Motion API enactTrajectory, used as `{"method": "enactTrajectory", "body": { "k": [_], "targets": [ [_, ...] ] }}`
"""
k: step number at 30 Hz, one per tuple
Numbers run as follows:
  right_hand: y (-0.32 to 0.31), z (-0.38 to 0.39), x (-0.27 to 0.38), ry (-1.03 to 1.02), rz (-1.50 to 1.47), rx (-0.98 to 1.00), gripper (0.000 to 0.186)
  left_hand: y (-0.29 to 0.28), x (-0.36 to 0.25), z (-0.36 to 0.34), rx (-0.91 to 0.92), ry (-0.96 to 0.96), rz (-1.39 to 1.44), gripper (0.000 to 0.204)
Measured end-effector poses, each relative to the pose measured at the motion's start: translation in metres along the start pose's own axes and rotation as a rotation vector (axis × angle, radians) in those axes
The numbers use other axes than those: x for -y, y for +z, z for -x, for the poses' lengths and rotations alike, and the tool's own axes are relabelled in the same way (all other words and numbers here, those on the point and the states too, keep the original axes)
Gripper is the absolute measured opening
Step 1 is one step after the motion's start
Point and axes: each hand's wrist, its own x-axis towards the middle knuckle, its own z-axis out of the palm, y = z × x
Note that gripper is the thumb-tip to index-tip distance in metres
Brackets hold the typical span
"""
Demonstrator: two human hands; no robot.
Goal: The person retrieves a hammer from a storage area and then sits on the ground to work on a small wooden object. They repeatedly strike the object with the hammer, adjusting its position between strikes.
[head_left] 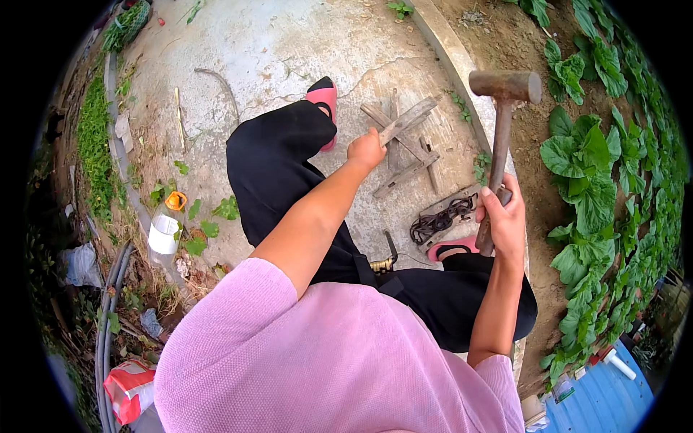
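My right hand (503, 220) is wrapped round the wooden handle of a hammer (499, 137), raised at the right. Its rusty cylindrical head (516, 86) is at the top. A short dark stub also shows beside the palm; what it is I cannot make out. My left hand (367, 149) is closed on the end of a weathered wooden stick (410, 119), in front of me. That stick lies across several other rough wooden pieces (408, 173) on the concrete, crossing one another. How they are joined I cannot tell.
A dark coiled strap (442, 220) lies on a board by my right foot. Near my lap is a curved dark tool with a brass-coloured part (381, 265). A plastic bottle with an orange cap (164, 234) stands left. Leafy plants (588, 166) grow beyond the concrete curb (462, 65).
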Motion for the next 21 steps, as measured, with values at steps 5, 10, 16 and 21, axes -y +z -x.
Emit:
{"method": "enactTrajectory", "body": {
  "k": [5, 10, 16, 21],
  "targets": [
    [0.025, -0.018, -0.030, -0.154, 0.084, -0.059, 0.011, 0.001, 0.004, 0.004, 0.004, 0.017, 0.057, 0.038],
    [0.053, -0.050, -0.188, 0.105, 0.313, -0.018, 0.015, -0.001, -0.003, 0.003, 0.066, 0.078, 0.011, 0.037],
    [0.050, -0.055, -0.132, 0.317, 0.203, 0.091, 0.023, 0.016, 0.010, 0.010, 0.040, -0.022, 0.048, 0.038],
    [0.037, -0.052, -0.031, 0.062, 0.164, 0.058, 0.019, 0.014, 0.007, -0.001, 0.005, -0.004, 0.023, 0.038]
  ]
}}
